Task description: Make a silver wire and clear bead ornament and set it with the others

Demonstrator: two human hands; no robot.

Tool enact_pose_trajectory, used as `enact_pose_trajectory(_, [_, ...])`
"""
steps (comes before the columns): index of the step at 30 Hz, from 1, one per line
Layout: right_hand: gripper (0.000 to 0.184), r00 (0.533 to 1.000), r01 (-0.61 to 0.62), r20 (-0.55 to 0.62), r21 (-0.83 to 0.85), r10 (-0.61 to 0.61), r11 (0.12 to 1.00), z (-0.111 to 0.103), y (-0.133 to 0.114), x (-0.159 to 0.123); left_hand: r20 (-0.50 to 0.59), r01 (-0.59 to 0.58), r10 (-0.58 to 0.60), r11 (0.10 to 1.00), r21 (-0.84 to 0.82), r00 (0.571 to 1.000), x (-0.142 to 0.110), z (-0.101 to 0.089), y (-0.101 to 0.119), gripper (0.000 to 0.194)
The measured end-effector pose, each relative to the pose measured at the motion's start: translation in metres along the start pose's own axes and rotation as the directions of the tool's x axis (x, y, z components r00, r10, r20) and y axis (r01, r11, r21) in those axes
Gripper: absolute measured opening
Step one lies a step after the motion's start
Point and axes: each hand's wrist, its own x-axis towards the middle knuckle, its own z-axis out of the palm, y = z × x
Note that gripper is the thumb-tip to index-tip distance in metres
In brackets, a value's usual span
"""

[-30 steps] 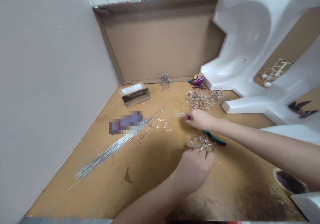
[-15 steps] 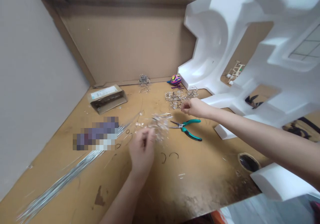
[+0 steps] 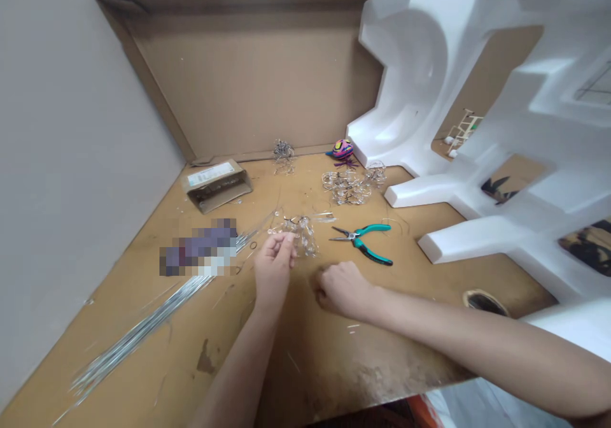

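Note:
My left hand (image 3: 275, 262) is closed, fingers pinched at the near edge of a tangled wire piece with clear beads (image 3: 305, 229). My right hand (image 3: 344, 289) is curled low over the tabletop, just right of the left one. Its fingertips are turned away, so what they hold, if anything, is hidden. Beyond the right hand lie teal-handled needle-nose pliers (image 3: 356, 237), jaws apart and pointing left. Farther back sits a group of similar beaded wire pieces (image 3: 346, 187).
A bundle of straight silvery wires (image 3: 162, 310) stretches across the left. A small open cardboard box (image 3: 217, 186) stands behind it. White foam packing (image 3: 405, 90) rises at right. A colourful ball-like object (image 3: 342, 149) and a wire tangle (image 3: 283, 151) sit at the back. A tape roll (image 3: 485, 302) lies right.
My right hand has come from beside the beaded wire group down toward the front, now covering the spot where two dark curved wires lay. The blurred beaded piece by my left hand appears sharp.

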Motion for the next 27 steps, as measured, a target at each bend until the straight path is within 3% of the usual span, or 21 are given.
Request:
enact_pose_trajectory(3, [0.02,1.0,0.025,-0.009,0.041,-0.024,0.999,0.004,0.0,0.0,0.039,0.044,-0.044,0.999,-0.001,0.998,0.002,0.0,-0.003,0.022])
enact_pose_trajectory(6, [0.011,1.0,0.028,-0.016,0.268,-0.025,0.963,-0.003,0.016,-0.007,0.05,0.082,-0.083,0.996,0.021,0.995,0.002,0.0,-0.005,0.022])
enact_pose_trajectory(8, [0.008,0.999,-0.001,0.028,0.549,-0.017,0.836,-0.017,0.029,-0.017,0.052,0.079,-0.082,0.995,0.061,0.995,0.0,0.002,-0.004,0.021])
enact_pose_trajectory(10, [0.009,0.999,-0.04,0.02,0.776,0.039,0.63,-0.038,0.039,-0.027,0.054,0.033,-0.041,0.989,0.143,0.998,-0.004,0.004,-0.003,0.019])
enact_pose_trajectory(13, [0.013,0.985,0.044,-0.114,0.892,0.13,0.45,-0.066,0.044,-0.035,0.081,-0.093,0.07,0.94,0.327,0.994,-0.012,0.01,-0.004,0.016])
enact_pose_trajectory(16, [0.012,0.969,0.076,-0.169,0.899,0.182,0.431,-0.066,0.04,-0.029,0.146,-0.166,0.114,0.893,0.419,0.983,-0.019,0.014,-0.007,0.016])
enact_pose_trajectory(19, [0.008,0.962,0.006,-0.133,0.881,0.237,0.474,-0.04,0.035,-0.019,0.213,-0.135,0.06,0.924,0.359,0.975,-0.023,0.017,-0.01,0.017])
enact_pose_trajectory(24, [0.003,0.911,-0.074,-0.18,0.813,0.37,0.578,-0.003,0.039,-0.019,0.273,-0.042,-0.026,0.97,0.241,0.962,-0.027,0.022,-0.011,0.017])
enact_pose_trajectory(27, [0.003,0.895,-0.067,-0.155,0.879,0.417,0.471,0.004,0.047,-0.025,0.269,-0.002,-0.053,0.98,0.198,0.962,-0.026,0.023,-0.01,0.017])
